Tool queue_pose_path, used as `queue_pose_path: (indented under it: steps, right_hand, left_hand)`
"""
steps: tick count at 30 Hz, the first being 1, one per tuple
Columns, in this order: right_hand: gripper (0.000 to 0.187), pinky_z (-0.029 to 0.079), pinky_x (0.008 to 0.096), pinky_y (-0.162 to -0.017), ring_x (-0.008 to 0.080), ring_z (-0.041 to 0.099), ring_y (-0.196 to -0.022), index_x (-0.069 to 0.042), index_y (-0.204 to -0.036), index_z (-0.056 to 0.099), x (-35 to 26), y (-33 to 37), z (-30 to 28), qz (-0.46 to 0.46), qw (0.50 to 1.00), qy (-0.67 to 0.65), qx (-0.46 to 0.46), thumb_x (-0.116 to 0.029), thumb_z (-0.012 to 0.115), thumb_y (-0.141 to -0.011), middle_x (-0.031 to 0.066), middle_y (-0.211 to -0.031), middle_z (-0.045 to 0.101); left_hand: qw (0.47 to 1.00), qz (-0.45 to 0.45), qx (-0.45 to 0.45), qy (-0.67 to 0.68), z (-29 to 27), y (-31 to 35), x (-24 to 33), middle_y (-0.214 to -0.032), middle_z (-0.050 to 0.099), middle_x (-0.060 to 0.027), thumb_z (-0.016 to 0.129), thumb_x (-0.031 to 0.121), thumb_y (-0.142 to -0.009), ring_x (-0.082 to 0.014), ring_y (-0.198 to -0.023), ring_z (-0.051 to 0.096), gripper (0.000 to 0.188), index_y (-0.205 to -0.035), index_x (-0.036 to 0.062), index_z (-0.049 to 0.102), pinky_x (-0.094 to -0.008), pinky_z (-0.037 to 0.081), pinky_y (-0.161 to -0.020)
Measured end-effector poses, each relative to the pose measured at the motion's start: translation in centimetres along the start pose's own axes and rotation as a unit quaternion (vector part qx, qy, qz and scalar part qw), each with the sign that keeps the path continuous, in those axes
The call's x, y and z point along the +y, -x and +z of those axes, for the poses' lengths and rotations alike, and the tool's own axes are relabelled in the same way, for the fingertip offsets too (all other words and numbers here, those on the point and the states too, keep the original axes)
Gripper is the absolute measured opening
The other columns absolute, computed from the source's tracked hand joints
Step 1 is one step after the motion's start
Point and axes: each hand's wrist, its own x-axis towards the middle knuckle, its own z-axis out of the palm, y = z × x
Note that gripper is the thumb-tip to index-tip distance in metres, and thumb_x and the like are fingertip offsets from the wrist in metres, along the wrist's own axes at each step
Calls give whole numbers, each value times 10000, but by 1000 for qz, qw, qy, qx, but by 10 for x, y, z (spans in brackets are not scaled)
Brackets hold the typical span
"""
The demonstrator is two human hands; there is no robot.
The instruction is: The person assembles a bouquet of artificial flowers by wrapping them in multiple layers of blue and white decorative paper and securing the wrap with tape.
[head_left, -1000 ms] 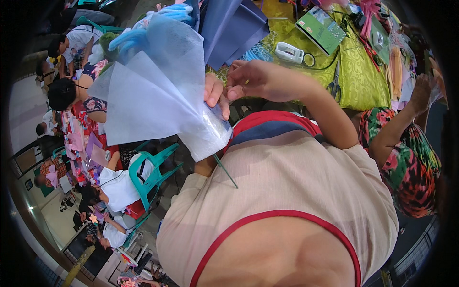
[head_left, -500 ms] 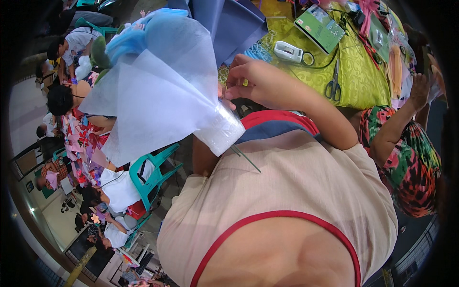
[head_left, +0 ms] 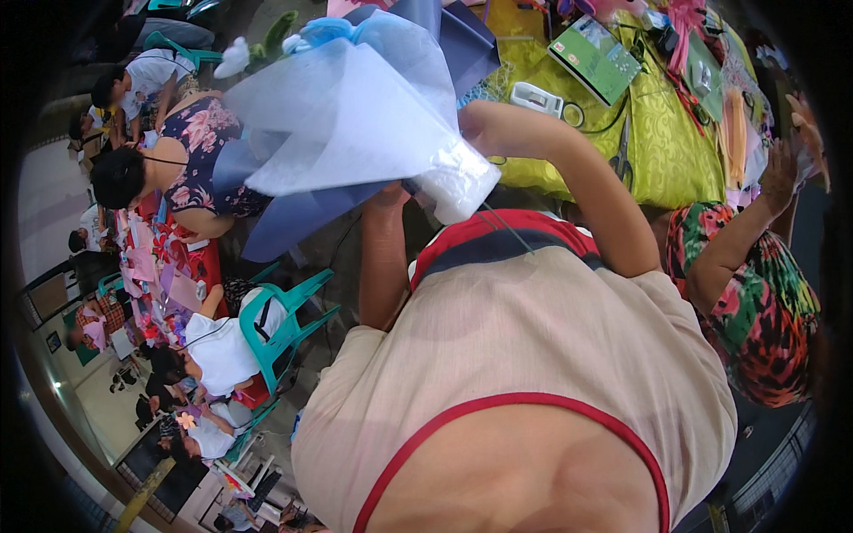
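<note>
Red table with pink things, then a green chair. The white-wrapped bouquet is up in the middle; left hand, right hand half hidden, grip I can't tell. Right, shiny yellow-green cloth.

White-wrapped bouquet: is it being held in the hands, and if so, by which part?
The white-wrapped bouquet is held near its gathered end, the left hand behind it, the right hand beside it; exact grips are hidden.
</note>
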Motion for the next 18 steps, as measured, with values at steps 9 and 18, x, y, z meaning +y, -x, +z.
queue_pose_path:
  steps: [9, 18]
  right_hand:
    - [252, 413, 231, -650, 78, 513, -762, 14, -931, 576, 60, -7, 11, 25, 964, -253, 77, -134, 599, -728, 24, -845, 582]
    - [596, 382, 368, -882, 261, 506, -1013, -6, -1188, 397, 58, 13, 4, 13, 742, -646, -179, -304, 637, -730, 150, -1164, 474]
  left_hand:
    - [985, -2, 103, -140, -10, 1, -25, -1197, 394, -35, 651, 46, -672, -176, -1139, 338, 622, -1216, 94, 354, -339, 273, -965]
    - [969, 28, 109, -221, -3, -10, -14, -1173, 419, -59, 631, 13, -683, -193, -1105, 381, 571, -1190, 70, 373, -352, 315, -937]
